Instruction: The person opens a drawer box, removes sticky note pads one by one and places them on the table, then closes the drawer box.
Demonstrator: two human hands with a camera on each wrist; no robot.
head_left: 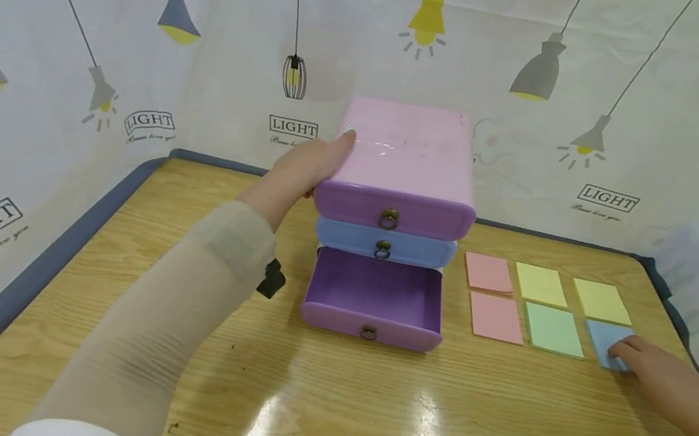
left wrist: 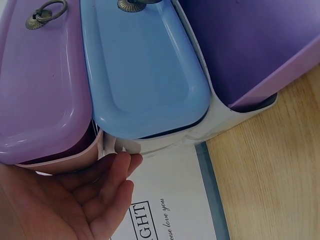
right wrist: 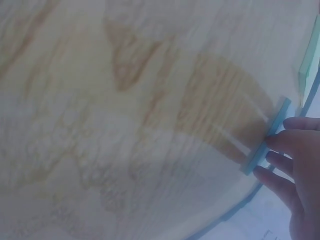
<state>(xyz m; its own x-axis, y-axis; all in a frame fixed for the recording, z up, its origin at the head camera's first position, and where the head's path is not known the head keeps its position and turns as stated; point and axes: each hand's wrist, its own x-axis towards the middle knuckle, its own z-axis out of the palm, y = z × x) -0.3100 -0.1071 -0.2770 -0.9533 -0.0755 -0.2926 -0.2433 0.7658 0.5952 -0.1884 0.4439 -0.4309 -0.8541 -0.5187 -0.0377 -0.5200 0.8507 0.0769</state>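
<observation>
A small three-tier desktop drawer box (head_left: 412,156) stands on the table, its top drawer purple, its middle drawer (left wrist: 150,65) blue. The purple bottom drawer (head_left: 370,329) is pulled out, and its inside looks bare. My left hand (head_left: 309,168) holds the box's upper left edge, thumb on the pink top; in the left wrist view its curled fingers (left wrist: 117,185) lie along the side. Far to the right, my right hand (head_left: 668,382) pinches a blue sticky note pad (head_left: 601,339) at its near right part. The right wrist view shows fingertips on the blue pad's edge.
Beside the box lie two pink pads (head_left: 496,318), two yellow pads (head_left: 541,284) and a green pad (head_left: 553,330), in two rows with the blue one. A lamp-printed cloth (head_left: 223,66) surrounds the wooden table (head_left: 349,412) at the back and sides.
</observation>
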